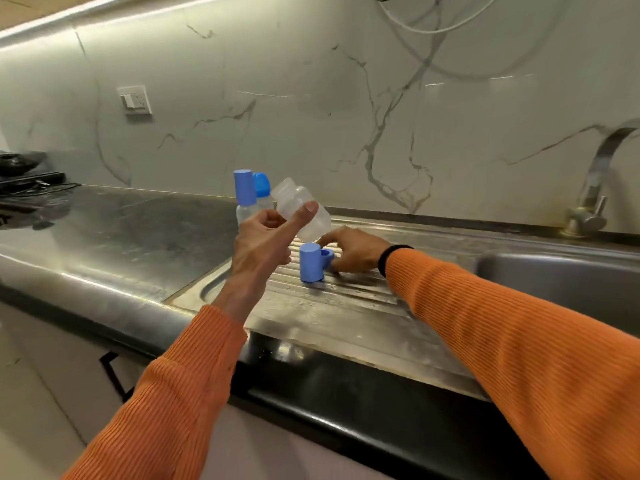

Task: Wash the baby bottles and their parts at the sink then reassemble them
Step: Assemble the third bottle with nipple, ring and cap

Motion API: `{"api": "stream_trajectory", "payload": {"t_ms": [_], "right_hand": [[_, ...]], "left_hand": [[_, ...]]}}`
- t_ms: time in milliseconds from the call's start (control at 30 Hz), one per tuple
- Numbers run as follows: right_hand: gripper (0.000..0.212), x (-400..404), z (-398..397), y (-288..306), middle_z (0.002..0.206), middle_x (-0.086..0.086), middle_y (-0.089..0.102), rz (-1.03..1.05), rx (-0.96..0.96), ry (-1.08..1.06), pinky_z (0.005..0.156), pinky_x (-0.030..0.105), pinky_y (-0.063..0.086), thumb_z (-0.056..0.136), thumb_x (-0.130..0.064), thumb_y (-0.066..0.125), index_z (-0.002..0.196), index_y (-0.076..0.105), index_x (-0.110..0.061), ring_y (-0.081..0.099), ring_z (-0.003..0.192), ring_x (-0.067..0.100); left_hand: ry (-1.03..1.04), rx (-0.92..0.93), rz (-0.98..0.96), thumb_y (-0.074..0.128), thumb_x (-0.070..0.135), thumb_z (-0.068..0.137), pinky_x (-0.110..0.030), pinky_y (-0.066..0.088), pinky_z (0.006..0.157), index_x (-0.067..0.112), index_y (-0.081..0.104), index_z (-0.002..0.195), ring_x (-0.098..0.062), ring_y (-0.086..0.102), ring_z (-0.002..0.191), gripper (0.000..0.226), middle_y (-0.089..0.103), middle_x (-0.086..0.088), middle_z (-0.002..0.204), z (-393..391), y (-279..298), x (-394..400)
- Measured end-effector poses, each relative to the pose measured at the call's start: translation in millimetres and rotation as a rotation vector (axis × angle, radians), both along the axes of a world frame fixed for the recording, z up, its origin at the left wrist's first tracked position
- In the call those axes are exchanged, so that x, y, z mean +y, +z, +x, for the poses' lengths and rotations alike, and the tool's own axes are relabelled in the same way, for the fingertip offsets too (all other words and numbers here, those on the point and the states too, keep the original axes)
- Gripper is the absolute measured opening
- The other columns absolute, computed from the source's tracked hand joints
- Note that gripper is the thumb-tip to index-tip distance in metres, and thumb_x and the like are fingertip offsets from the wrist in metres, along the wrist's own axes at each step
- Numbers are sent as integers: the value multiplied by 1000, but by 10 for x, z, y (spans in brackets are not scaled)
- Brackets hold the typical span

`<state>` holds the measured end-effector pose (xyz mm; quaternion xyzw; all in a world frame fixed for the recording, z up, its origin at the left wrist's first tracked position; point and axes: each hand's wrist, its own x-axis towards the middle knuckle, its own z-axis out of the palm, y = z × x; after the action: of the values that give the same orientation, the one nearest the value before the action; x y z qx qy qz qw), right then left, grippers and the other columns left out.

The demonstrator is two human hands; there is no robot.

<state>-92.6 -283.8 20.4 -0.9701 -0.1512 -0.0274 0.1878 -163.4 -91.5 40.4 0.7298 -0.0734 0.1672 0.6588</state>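
Note:
My left hand [265, 237] holds a clear, uncapped bottle body [301, 207] tilted above the steel drainboard [332, 306]. My right hand [349, 251] rests low on the drainboard with its fingers on a blue ring collar [327, 255]. A tall blue cap [311, 262] stands upright just left of that collar. Behind my left hand stand two assembled bottles, one with a tall blue cap [245, 187] and one with a rounder blue cap [262, 184]; their lower bodies are partly hidden by my hand.
The sink basin [561, 282] lies at the right with a curved steel tap [595, 188] behind it. A dark counter [121, 223] stretches left toward a stove [24, 174]. A wall socket [135, 99] sits on the marble backsplash. White cables [433, 29] hang above.

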Motion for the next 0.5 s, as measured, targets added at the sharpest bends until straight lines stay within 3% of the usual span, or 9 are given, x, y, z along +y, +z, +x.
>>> {"api": "stream_trajectory", "payload": {"t_ms": [200, 367, 500], "right_hand": [[40, -127, -140, 37, 116, 0, 71, 100, -49, -36, 92, 36, 58, 78, -28, 85, 115, 69, -23, 66, 102, 17], [59, -829, -692, 466, 116, 5, 73, 229, -168, -104, 92, 35, 58, 84, -29, 83, 139, 61, -22, 70, 101, 19], [39, -1723, -1450, 929, 107, 15, 77, 745, -74, -103, 87, 42, 63, 83, -12, 84, 120, 73, -9, 74, 95, 28]], "left_hand": [[-27, -3, 10, 84, 63, 71, -28, 54, 60, 17, 65, 110, -5, 58, 53, 63, 73, -2, 94, -77, 17, -44], [-186, 5, 77, 73, 65, 81, -23, 56, 60, 25, 69, 115, -8, 55, 54, 53, 77, 7, 96, -265, 187, -395], [-474, 110, -27, 71, 66, 82, -30, 49, 59, 18, 77, 108, -13, 49, 54, 55, 72, 1, 87, -466, 296, -949]]}}
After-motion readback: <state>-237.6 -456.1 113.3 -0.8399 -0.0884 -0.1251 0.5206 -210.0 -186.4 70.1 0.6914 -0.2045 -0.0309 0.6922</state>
